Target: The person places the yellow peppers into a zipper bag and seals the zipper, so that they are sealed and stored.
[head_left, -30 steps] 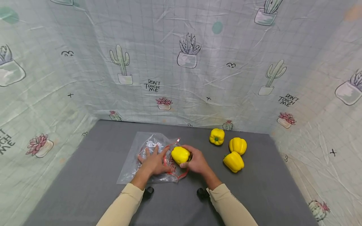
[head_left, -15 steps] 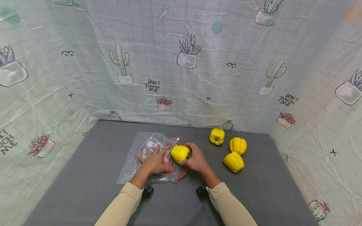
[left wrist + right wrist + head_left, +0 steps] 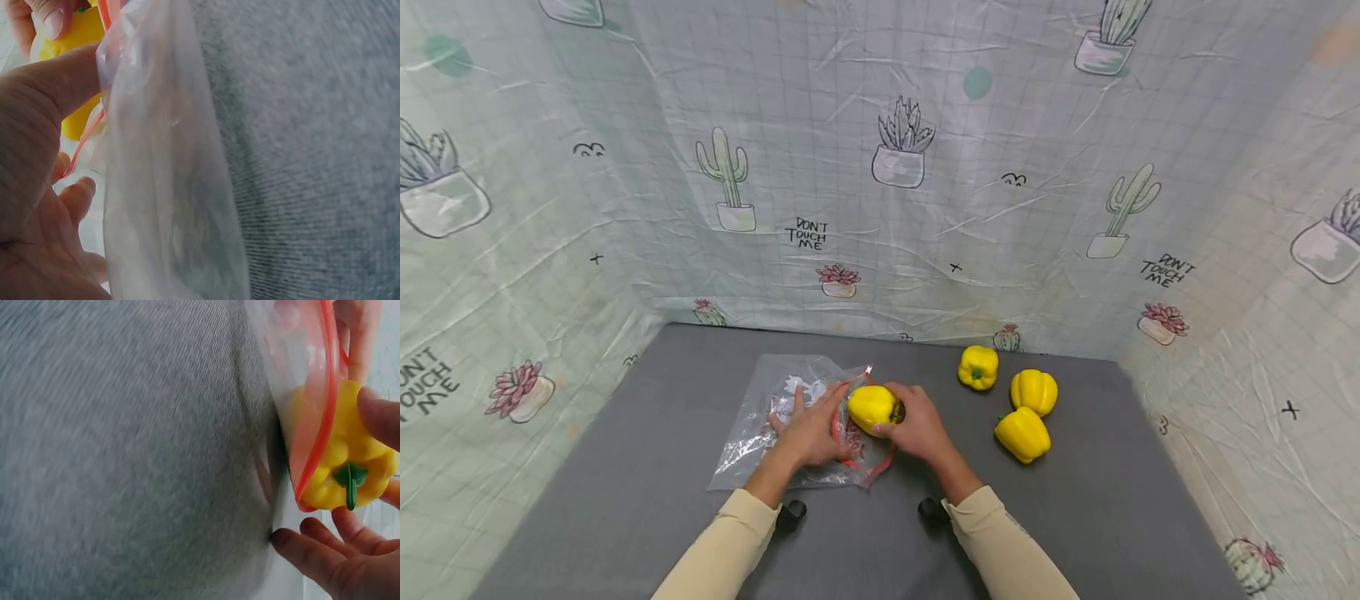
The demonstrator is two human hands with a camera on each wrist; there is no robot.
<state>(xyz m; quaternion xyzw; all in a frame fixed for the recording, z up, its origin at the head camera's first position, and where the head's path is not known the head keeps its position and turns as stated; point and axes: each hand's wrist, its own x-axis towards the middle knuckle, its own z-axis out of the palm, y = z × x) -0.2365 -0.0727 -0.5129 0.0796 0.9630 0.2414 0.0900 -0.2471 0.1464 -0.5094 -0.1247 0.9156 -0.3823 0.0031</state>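
Note:
A clear zip bag with a red rim lies on the grey table. My left hand rests spread on it, fingers straight, the index finger along the raised red rim. My right hand grips a yellow bell pepper right at the bag's mouth. In the right wrist view the pepper sits partly behind the red rim, its green stem pointing outward, with my fingers below it. The left wrist view shows the bag film, my thumb and the pepper close up.
Three more yellow peppers lie in a cluster to the right of my right hand. Cactus-print cloth walls close the table in at the back and on both sides.
My right hand has moved the pepper a little to the left, further into the bag's red-rimmed mouth. The left hand stays spread on the bag.

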